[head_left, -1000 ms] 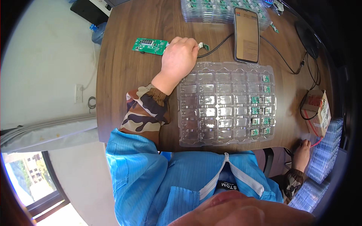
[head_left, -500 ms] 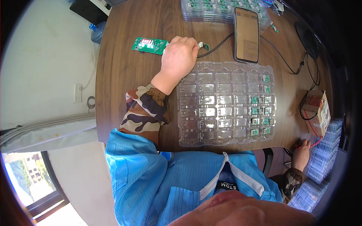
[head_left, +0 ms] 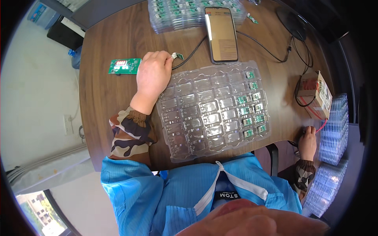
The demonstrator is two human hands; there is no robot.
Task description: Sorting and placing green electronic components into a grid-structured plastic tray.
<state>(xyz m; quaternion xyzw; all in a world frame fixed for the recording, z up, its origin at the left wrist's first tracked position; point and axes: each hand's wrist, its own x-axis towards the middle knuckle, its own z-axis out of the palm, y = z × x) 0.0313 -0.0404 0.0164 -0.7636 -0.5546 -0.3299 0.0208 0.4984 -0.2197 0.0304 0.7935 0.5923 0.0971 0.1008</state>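
My left hand is closed with curled fingers, lying over the right end of a green circuit board with a lit red digit display. Beyond its fingertips a small green module with a white connector sticks out. What the fingers grip is hidden under the hand. Just below lies a clear plastic tray, with several small green boards in its two right columns. At the desk's right edge my right hand is closed, its fingertips beside a red wire; I cannot make out what it holds.
A phone with a lit screen leans near a stack of filled trays at the back. Black cables cross the desk. A cardboard box stands at the right, with stacked clear trays beyond it.
The view has turned and shifted, so the desk things appear further left and tilted. My left hand stays at the circuit board; my right hand stays near the red wire.
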